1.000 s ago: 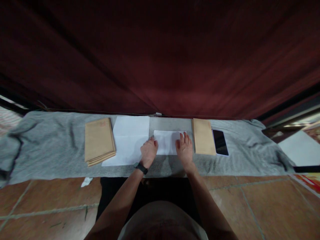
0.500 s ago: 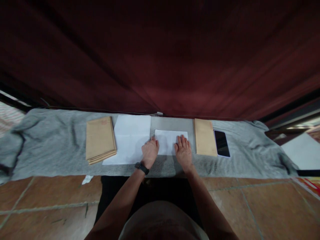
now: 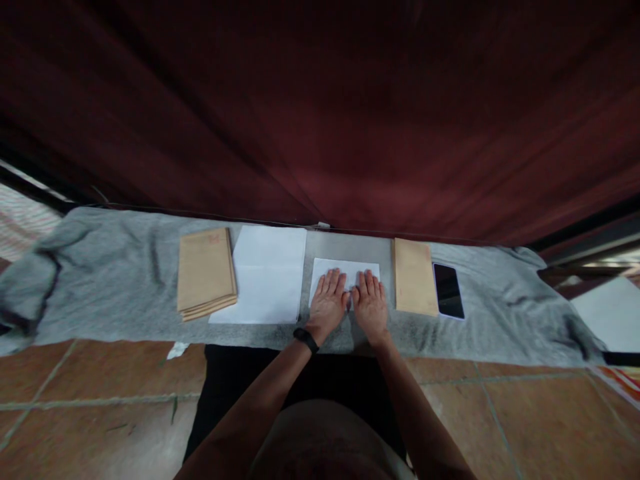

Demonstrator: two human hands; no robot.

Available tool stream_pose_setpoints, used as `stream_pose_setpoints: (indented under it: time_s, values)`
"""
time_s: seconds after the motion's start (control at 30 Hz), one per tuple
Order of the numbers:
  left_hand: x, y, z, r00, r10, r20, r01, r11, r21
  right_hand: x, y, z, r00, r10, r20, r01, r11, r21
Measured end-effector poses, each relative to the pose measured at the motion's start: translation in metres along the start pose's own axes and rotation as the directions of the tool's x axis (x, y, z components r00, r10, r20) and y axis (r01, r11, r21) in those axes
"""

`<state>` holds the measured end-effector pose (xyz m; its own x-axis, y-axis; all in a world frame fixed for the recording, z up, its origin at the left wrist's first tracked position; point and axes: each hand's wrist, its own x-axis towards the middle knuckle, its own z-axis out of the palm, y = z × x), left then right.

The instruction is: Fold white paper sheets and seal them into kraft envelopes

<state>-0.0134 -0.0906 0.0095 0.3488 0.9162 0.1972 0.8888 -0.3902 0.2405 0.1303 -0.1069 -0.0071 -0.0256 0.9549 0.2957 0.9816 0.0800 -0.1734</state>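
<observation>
A folded sheet of white paper (image 3: 345,267) lies on the grey cloth in front of me. My left hand (image 3: 328,300) rests flat on its left half, fingers stretched out, a black band around the wrist. Flat on the right half lies my right hand (image 3: 370,303), its fingers also extended. The two thumbs nearly meet, and the hands hide much of the paper's lower part. To the left are larger white sheets (image 3: 267,287) with a faint crease across them. A brown envelope (image 3: 415,277) lies just right of my right hand.
A stack of several brown envelopes (image 3: 205,270) overlaps the white sheets' left edge. A phone (image 3: 449,291) with a dark screen lies right of the single envelope pile. Grey cloth (image 3: 505,300) covers the long narrow surface. Dark red drapery (image 3: 320,133) hangs behind it.
My left hand has moved right from the folded paper's left edge onto it, and its curled fingers have straightened flat. My right hand stays flat on the paper.
</observation>
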Motion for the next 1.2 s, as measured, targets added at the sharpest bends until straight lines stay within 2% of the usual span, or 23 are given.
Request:
stream_pose_setpoints:
  time_s: [0.13, 0.23, 0.33, 0.43, 0.53, 0.7, 0.9, 1.03, 1.1, 1.2]
  values:
    - [-0.001, -0.003, 0.003, 1.0, -0.001, 0.022, 0.001, 1.0, -0.001, 0.003, -0.002, 0.001, 0.999, 0.034, -0.007, -0.033, 0.998, 0.053]
    - [-0.001, -0.004, 0.002, 0.999, 0.027, 0.042, -0.028, 1.0, 0.008, 0.014, -0.012, 0.002, 1.0, 0.03, 0.006, -0.03, 0.986, 0.165]
    - [-0.001, -0.005, 0.0, 0.994, 0.084, 0.066, -0.085, 0.996, 0.013, 0.028, -0.027, 0.004, 0.998, -0.06, 0.033, 0.049, 0.958, 0.283]
    - [-0.001, -0.005, 0.0, 0.993, 0.094, 0.07, -0.095, 0.995, 0.015, 0.035, -0.036, 0.006, 0.988, -0.144, 0.056, 0.119, 0.94, 0.318]
    - [-0.001, -0.004, 0.002, 0.995, 0.067, 0.069, -0.068, 0.997, 0.019, 0.034, -0.031, 0.007, 0.988, -0.14, 0.061, 0.118, 0.955, 0.274]
    - [-0.003, -0.001, 0.005, 0.998, -0.063, 0.012, 0.063, 0.998, 0.028, 0.022, -0.009, 0.003, 0.984, -0.172, 0.038, 0.166, 0.977, 0.137]
    - [-0.012, 0.002, 0.004, 0.976, -0.213, -0.041, 0.214, 0.977, 0.02, 0.012, 0.011, 0.003, 0.991, -0.131, 0.014, 0.13, 0.991, 0.039]
    - [-0.017, 0.006, -0.001, 0.959, -0.281, -0.03, 0.282, 0.959, 0.022, 0.01, 0.016, 0.003, 0.993, -0.121, 0.011, 0.121, 0.992, 0.018]
    - [-0.015, 0.009, -0.003, 0.962, -0.271, -0.02, 0.271, 0.962, 0.021, 0.009, 0.016, 0.002, 0.991, -0.133, 0.016, 0.133, 0.991, 0.018]
    - [-0.003, 0.015, -0.002, 0.991, -0.129, -0.026, 0.128, 0.992, -0.01, 0.008, 0.016, 0.001, 0.989, -0.147, 0.021, 0.146, 0.989, 0.012]
